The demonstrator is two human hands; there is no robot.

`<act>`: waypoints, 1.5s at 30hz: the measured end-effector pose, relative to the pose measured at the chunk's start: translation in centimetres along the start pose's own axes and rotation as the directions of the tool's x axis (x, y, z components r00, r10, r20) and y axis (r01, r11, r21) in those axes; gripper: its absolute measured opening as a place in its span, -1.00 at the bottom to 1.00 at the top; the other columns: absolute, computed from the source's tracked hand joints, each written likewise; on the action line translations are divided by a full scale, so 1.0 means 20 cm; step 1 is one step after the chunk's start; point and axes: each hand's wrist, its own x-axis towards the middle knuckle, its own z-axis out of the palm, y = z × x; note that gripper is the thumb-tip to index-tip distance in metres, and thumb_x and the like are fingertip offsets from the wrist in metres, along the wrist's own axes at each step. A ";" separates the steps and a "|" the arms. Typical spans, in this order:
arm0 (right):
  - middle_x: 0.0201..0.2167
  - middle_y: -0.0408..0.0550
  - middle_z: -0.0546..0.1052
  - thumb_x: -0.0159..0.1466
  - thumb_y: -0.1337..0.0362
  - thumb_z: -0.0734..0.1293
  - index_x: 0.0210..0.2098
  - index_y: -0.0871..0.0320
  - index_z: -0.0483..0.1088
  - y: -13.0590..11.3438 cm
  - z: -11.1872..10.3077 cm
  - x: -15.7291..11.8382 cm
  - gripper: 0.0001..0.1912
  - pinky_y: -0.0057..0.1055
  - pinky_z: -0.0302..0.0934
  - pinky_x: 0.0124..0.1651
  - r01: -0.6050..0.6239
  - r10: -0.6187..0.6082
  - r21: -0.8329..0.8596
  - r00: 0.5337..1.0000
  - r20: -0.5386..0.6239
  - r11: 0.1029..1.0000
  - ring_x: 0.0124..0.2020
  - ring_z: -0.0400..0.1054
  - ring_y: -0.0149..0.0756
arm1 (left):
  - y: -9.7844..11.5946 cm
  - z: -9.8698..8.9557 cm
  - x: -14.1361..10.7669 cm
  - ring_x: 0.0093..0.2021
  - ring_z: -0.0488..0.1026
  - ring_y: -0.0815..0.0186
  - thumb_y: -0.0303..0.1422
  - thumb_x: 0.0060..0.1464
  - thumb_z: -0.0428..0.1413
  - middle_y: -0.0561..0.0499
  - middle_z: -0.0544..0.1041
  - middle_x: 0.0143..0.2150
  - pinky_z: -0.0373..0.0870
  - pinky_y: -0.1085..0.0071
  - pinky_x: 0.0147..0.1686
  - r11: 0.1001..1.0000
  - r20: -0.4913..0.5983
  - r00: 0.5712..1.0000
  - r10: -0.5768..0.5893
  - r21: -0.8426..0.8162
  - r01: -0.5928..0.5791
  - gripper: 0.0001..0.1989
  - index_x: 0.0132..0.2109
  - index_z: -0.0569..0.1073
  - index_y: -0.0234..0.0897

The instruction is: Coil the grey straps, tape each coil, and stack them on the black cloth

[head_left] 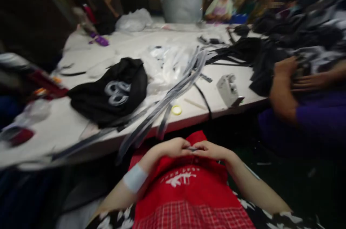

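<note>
Both of my hands meet in front of the red apron [194,182], below the table's edge. My left hand [177,147] and my right hand [209,149] have bent fingers pinched around a small dark grey piece [192,148]; most of it is hidden by the fingers. Just beyond my hands, long grey strips [173,95] hang over the front edge of the white table [186,119]. A yellow ring [176,110] lies beside them. To the left is a black cloth item [92,97] with white looped shapes [117,93] on it.
A white box-like device [227,90] stands near the table's right front edge. At the right, a person's hands [286,67] are at dark fabric [267,59]. Clear plastic bags [135,20] and a purple item [100,39] lie at the back. Other people sit beyond the table.
</note>
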 end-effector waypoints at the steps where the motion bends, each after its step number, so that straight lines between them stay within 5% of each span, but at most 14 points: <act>1: -0.49 -0.13 0.47 0.28 -0.12 0.27 -0.24 0.23 0.48 -0.02 0.02 0.03 -0.51 -0.48 0.20 -0.39 -0.025 0.028 -0.032 0.995 0.098 0.999 -0.48 0.31 -0.39 | -0.05 0.03 -0.06 -0.48 0.36 0.39 -0.19 0.19 0.12 0.10 0.48 -0.49 0.24 0.47 -0.45 0.999 0.002 0.999 -0.046 -0.029 0.046 -0.73 -0.32 0.49 -0.33; 6: -0.58 -0.15 0.38 0.30 -0.12 0.25 -0.38 0.26 0.48 0.00 -0.04 0.04 -0.48 -0.52 -0.03 -0.53 -0.004 0.011 -0.244 1.000 0.026 0.970 -0.56 0.14 -0.45 | -0.18 -0.04 -0.24 -0.49 0.41 0.32 0.10 0.24 -0.13 -0.07 0.57 -0.47 0.33 0.40 -0.37 0.933 0.127 0.983 -0.133 -0.318 0.167 -0.38 -0.39 0.52 -0.32; 11: -0.57 -0.14 0.39 0.29 -0.12 0.27 -0.39 0.25 0.46 0.04 -0.12 0.00 -0.49 -0.51 -0.03 -0.52 -0.061 0.069 -0.263 0.997 0.022 0.963 -0.57 0.14 -0.45 | -0.24 -0.10 -0.35 -0.57 0.38 0.35 0.27 0.02 0.01 -0.07 0.54 -0.52 0.35 0.39 -0.44 0.798 0.073 0.962 -0.262 -0.544 0.259 -0.31 -0.31 0.51 -0.35; 22: -0.34 -0.09 0.54 0.16 0.07 0.43 -0.17 0.20 0.49 -0.03 -0.12 -0.01 -0.64 -0.46 0.20 -0.31 -0.005 0.005 -0.329 1.000 -0.002 0.944 -0.36 0.37 -0.29 | -0.22 -0.04 -0.20 -0.61 0.15 0.43 0.12 0.11 0.08 0.05 0.34 -0.61 0.06 0.45 -0.58 0.927 0.156 0.985 -0.068 -0.354 0.120 -0.46 -0.42 0.51 -0.32; 26: -0.27 -0.04 0.57 0.22 0.19 0.34 -0.18 0.17 0.50 0.01 -0.11 0.04 -0.76 -0.36 0.25 -0.16 0.009 -0.101 -0.384 0.970 -0.221 0.923 -0.26 0.41 -0.19 | -0.07 -0.07 -0.26 -0.69 -0.06 0.51 -0.04 0.20 0.08 0.19 0.09 -0.69 -0.10 0.52 -0.69 0.608 -0.080 0.994 0.073 -0.786 -0.108 -0.59 -0.38 0.46 -0.34; 28: -0.30 -0.01 0.56 0.31 0.13 0.25 -0.23 0.18 0.51 0.00 -0.03 0.07 -0.71 -0.32 0.26 -0.13 -0.016 -0.099 -0.368 0.951 -0.292 0.930 -0.25 0.41 -0.18 | 0.00 -0.12 -0.25 -0.68 0.03 0.53 -0.17 0.19 0.13 0.20 0.14 -0.65 0.04 0.60 -0.66 0.356 -0.403 0.913 0.055 -0.847 -0.395 -0.71 -0.26 0.48 -0.35; 30: -0.40 -0.02 0.54 0.36 0.02 0.18 -0.29 0.19 0.52 -0.05 0.08 0.07 -0.59 -0.36 0.27 -0.22 -0.015 -0.037 -0.284 0.983 -0.179 0.959 -0.34 0.40 -0.23 | 0.04 -0.17 -0.20 -0.50 0.33 0.50 -0.29 0.17 0.16 0.12 0.38 -0.48 0.34 0.59 -0.38 0.239 -0.685 0.726 -0.064 -0.717 -0.655 -0.77 -0.08 0.47 -0.31; 32: -0.52 -0.07 0.48 0.38 -0.05 0.14 -0.32 0.22 0.53 -0.14 0.16 0.04 -0.48 -0.45 0.22 -0.40 0.039 -0.033 -0.135 0.998 0.046 0.990 -0.49 0.35 -0.34 | 0.06 -0.19 -0.13 -0.18 0.46 0.38 -0.35 0.18 0.13 0.02 0.51 -0.24 0.37 0.42 -0.03 0.399 -0.830 0.535 -0.158 -0.549 -0.734 -0.74 0.01 0.43 -0.26; 34: -0.62 -0.10 0.42 0.36 -0.13 0.15 -0.36 0.26 0.53 -0.21 0.16 -0.02 -0.40 -0.54 0.12 -0.54 0.122 -0.126 0.045 0.988 0.093 0.991 -0.61 0.26 -0.44 | 0.07 -0.17 -0.07 -0.05 0.43 0.26 -0.36 0.20 0.06 -0.06 0.52 -0.15 0.30 0.30 0.08 0.745 -0.887 0.455 -0.081 -0.357 -0.563 -0.81 -0.06 0.45 -0.28; 36: -0.73 -0.14 0.33 0.31 -0.20 0.17 -0.47 0.28 0.50 -0.25 0.08 -0.09 -0.34 -0.59 -0.03 -0.66 0.188 -0.182 0.200 0.982 -0.048 0.962 -0.73 0.14 -0.51 | 0.09 -0.09 -0.04 -0.09 0.40 0.20 -0.39 0.19 0.00 -0.09 0.51 -0.19 0.28 0.26 0.03 0.957 -0.812 0.570 0.125 -0.055 -0.286 -0.84 -0.16 0.46 -0.28; 38: -0.80 -0.18 0.25 0.27 -0.25 0.19 -0.58 0.27 0.42 -0.25 -0.07 -0.14 -0.31 -0.60 -0.15 -0.73 0.189 -0.126 0.292 0.967 -0.222 0.938 -0.80 0.04 -0.54 | 0.11 0.02 -0.04 -0.25 0.36 0.24 -0.41 0.19 -0.05 -0.05 0.48 -0.28 0.28 0.31 -0.14 0.966 -0.588 0.766 0.260 0.158 -0.206 -0.84 -0.25 0.43 -0.26; 39: -0.82 -0.18 0.23 0.25 -0.26 0.19 -0.62 0.26 0.38 -0.24 -0.15 -0.15 -0.31 -0.59 -0.18 -0.74 0.158 -0.070 0.301 0.956 -0.283 0.940 -0.82 0.02 -0.54 | 0.12 0.06 -0.04 -0.33 0.31 0.27 -0.38 0.20 -0.07 -0.01 0.44 -0.34 0.25 0.34 -0.23 0.959 -0.512 0.813 0.278 0.190 -0.208 -0.82 -0.32 0.39 -0.25; 42: -0.70 -0.10 0.38 0.18 -0.18 0.33 -0.58 0.24 0.39 -0.22 -0.32 -0.18 -0.43 -0.55 0.07 -0.66 0.089 -0.030 0.096 0.868 -0.496 0.991 -0.70 0.21 -0.44 | 0.15 0.16 -0.04 -0.52 0.14 0.37 -0.12 0.28 -0.12 0.07 0.26 -0.53 0.11 0.40 -0.46 0.971 -0.465 0.866 0.184 -0.052 -0.234 -0.60 -0.43 0.33 -0.26; 45: -0.08 0.10 0.52 0.09 0.07 0.49 -0.05 0.17 0.46 -0.24 -0.29 -0.18 -0.50 -0.31 0.36 -0.03 0.203 -0.297 -0.230 0.798 -0.524 0.952 -0.08 0.43 -0.14 | 0.18 0.17 -0.01 -0.68 0.05 0.43 0.15 0.19 -0.12 0.14 0.17 -0.67 0.01 0.44 -0.63 0.818 -0.388 0.921 0.014 -0.525 -0.234 -0.41 -0.37 0.41 -0.31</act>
